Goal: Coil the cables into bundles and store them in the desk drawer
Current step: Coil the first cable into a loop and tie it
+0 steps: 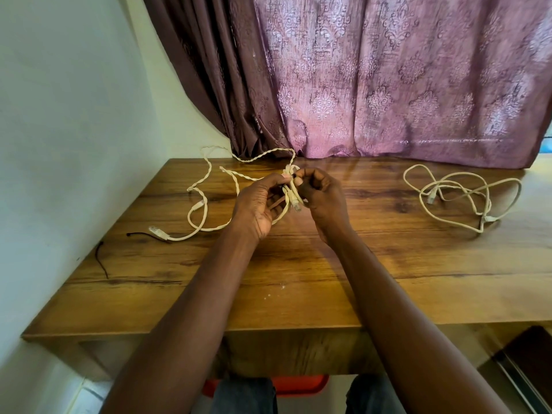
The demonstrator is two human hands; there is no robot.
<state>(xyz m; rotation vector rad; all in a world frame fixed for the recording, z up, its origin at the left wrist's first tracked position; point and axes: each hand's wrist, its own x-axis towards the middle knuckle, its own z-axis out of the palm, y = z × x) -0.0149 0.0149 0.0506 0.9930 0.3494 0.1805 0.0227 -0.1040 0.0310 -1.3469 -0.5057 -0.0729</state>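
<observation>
The cream twisted network cable [209, 186] trails left and far across the wooden desk [328, 264]; its near end hangs upright between both hands. Left hand [260, 204] grips the gathered loops, right hand [319, 192] pinches the strand. A second cream cable [460, 195] lies loose, well apart right.

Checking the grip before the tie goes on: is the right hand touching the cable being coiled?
Touching. The head view shows the right hand pinching the coiled loops of the cream network cable against the left hand.

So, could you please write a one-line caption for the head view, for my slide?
Both hands, left hand and right hand, coil a cream cable over the wooden desk; a second cable waits.
</observation>
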